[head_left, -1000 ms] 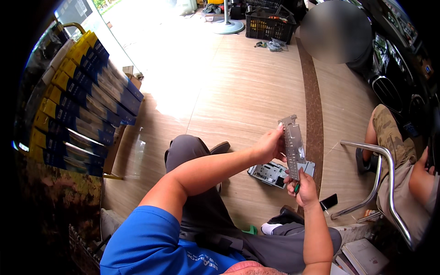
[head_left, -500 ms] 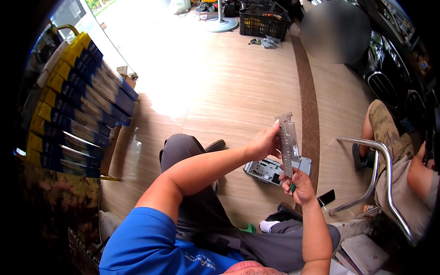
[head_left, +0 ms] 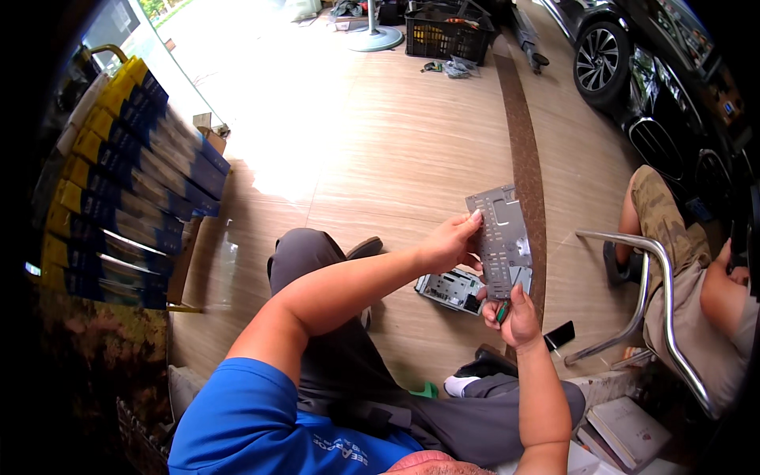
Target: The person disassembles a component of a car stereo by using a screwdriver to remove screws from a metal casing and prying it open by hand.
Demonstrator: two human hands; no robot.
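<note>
A flat grey metal cover plate (head_left: 500,245) with rows of slots and holes is held up between my two hands, its broad face in view. My left hand (head_left: 453,244) pinches its left edge, thumb on the face. At its lower end, my right hand (head_left: 518,323) grips the plate with the thumb on top. A small green piece, perhaps a tool handle (head_left: 503,311), shows in the right fingers; its kind is unclear. Below the plate, an open metal device housing (head_left: 448,290) sits on the floor, partly hidden by the plate and hands.
A black phone (head_left: 560,336) lies right of my right hand. Farther right are a chrome chair frame (head_left: 666,293) and another person's camouflage-clad leg (head_left: 663,207). Hanging packages (head_left: 119,190) stand left, a black crate (head_left: 447,33) far off, and a black car (head_left: 661,111) upper right.
The plate has turned from nearly edge-on to show its broad face. Both hands still hold it. The blurred round shape at upper right is gone, and a car wheel shows there.
</note>
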